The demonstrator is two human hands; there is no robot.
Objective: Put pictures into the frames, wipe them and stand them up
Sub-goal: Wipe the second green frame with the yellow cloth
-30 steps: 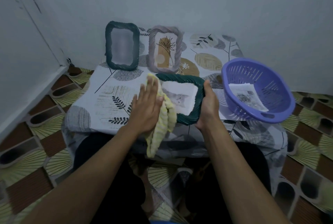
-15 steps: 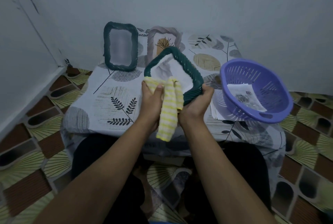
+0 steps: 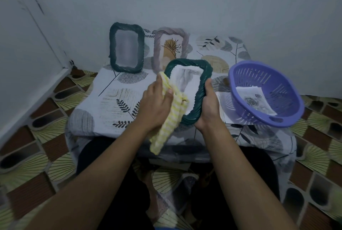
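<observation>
The left hand (image 3: 155, 105) is curled round a yellow striped cloth (image 3: 166, 130), pressed against the green woven picture frame (image 3: 201, 74) gripped by the right hand (image 3: 209, 107).

left hand (image 3: 156, 105) pinching, right hand (image 3: 208, 106) gripping
</observation>
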